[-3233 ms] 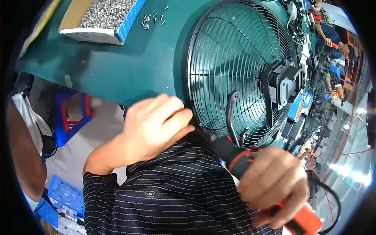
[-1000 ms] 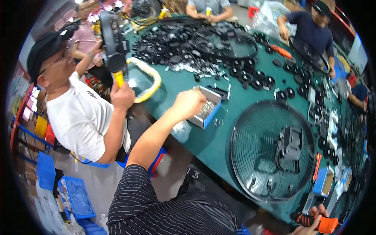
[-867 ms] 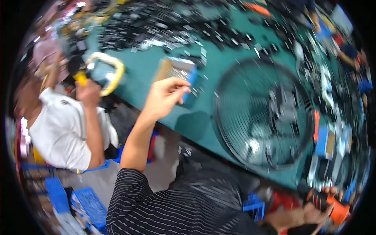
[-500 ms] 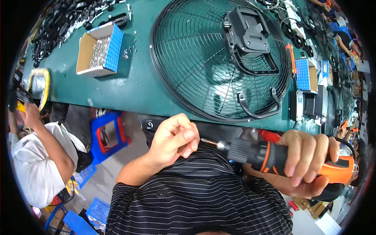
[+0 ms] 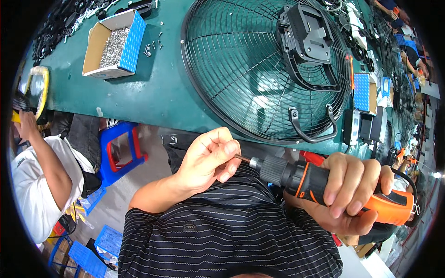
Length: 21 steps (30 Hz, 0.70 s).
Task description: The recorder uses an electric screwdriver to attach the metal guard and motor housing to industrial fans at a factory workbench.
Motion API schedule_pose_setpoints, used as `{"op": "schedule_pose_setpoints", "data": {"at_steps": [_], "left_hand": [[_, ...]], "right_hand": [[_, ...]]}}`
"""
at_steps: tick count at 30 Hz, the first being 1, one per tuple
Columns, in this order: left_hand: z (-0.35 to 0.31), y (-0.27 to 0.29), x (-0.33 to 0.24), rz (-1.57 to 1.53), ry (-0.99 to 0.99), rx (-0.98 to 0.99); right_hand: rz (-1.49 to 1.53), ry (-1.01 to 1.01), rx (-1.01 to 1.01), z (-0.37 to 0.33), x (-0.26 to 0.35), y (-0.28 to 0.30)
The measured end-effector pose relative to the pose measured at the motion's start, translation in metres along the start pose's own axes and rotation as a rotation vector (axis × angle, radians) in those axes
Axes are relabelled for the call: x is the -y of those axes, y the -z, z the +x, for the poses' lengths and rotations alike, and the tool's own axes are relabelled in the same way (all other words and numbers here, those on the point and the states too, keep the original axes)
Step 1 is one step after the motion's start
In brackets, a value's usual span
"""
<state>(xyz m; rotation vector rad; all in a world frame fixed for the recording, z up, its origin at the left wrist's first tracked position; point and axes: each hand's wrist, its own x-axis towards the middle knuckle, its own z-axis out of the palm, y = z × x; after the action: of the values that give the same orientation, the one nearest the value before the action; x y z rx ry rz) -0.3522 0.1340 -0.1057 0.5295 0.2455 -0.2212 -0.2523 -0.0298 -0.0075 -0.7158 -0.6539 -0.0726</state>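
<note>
My right hand (image 5: 356,185) is wrapped around an orange and black electric screwdriver (image 5: 296,178), held level above my lap with its bit (image 5: 243,158) pointing left. The fingers of my left hand (image 5: 208,160) are pinched together at the tip of that bit; what lies between them, if anything, is hidden. Ahead, a round black wire fan guard (image 5: 227,65) rests on the green table. It bears a black plastic housing (image 5: 307,39) and, near its front rim, a curved black handle (image 5: 315,139).
An open cardboard box of screws (image 5: 113,51) stands left of the guard, with several loose screws (image 5: 149,48) beside it. Black parts crowd the far left. Blue boxes (image 5: 362,90) and a black adapter (image 5: 373,126) sit at right. A co-worker in white (image 5: 41,185) sits at left near a blue stool (image 5: 118,153).
The screwdriver has shifted slightly left, and its bit now meets the pinched fingers of my left hand. The whole view has turned a little, moving the table's things.
</note>
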Motion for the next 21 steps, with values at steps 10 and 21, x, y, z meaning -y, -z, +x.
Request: {"op": "schedule_pose_setpoints", "data": {"at_steps": [10,21], "left_hand": [[0.000,0.001,0.001,0.150,-0.043,-0.091],[0.009,0.029,-0.017,0.712,-0.414,0.199]], "right_hand": [[-0.025,0.029,0.055,0.000,-0.009,-0.002],[-0.057,-0.182,0.038,0.014,-0.003,0.005]]}}
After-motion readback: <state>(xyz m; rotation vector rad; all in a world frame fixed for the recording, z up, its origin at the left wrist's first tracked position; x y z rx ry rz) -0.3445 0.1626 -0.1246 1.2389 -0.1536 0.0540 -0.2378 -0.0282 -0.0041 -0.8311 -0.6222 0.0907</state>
